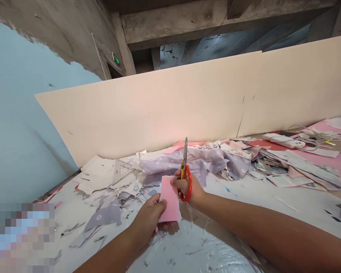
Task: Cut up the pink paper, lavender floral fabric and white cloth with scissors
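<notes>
My left hand (147,220) pinches the lower left edge of a small pink paper rectangle (169,199) held above the white tabletop (193,246). Just right of the paper, my right hand (189,187) grips scissors (184,170) with orange handles. Their blades point up and away, closed or nearly so, beside the paper's right edge. Both forearms reach in from the bottom of the view.
Behind the hands lie lilac flowered fabric (199,163), paper and cloth scraps (108,182) at left, and stacked sheets (295,167) at right. A white power strip (284,141) with cables sits at far right. A tall beige board (187,102) stands along the table's back.
</notes>
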The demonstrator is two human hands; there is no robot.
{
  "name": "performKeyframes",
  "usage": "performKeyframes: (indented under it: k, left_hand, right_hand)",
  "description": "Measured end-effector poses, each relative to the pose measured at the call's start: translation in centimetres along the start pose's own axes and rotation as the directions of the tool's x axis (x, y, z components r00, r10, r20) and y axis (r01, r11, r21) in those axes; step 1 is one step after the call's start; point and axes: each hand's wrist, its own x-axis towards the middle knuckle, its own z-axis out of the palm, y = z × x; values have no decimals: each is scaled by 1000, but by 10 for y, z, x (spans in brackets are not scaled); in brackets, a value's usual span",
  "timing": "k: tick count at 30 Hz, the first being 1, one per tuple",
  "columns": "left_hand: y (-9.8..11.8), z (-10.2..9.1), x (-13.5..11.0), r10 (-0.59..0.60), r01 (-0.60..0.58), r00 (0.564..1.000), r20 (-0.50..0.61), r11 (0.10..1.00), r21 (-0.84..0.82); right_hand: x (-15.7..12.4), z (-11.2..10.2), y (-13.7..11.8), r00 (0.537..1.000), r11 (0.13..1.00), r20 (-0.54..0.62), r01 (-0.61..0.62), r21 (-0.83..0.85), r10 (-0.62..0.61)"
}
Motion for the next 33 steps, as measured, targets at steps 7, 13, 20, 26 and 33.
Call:
performKeyframes:
  k: [7,13,20,26,33]
  left_hand:
    - [-5,-6,5,50,-46,998,35,993,-110]
    - [-7,-8,7,75,-74,997,1,988,-132]
    - [-8,-7,8,61,-64,994,-89,997,-32]
    - [-5,-5,9,55,-57,993,-101,998,-15]
    - [-9,-8,11,52,-53,996,-67,999,-6]
  right_hand:
    - [-5,4,-5,998,997,37,-43,57,41]
    - [-7,5,2,996,998,61,-69,-3,70]
    - [-8,3,0,996,974,21,89,-210,-86]
    - [-7,-1,4,962,884,104,274,-380,-253]
    - [-6,-3,-3,961,892,115,275,-359,-250]
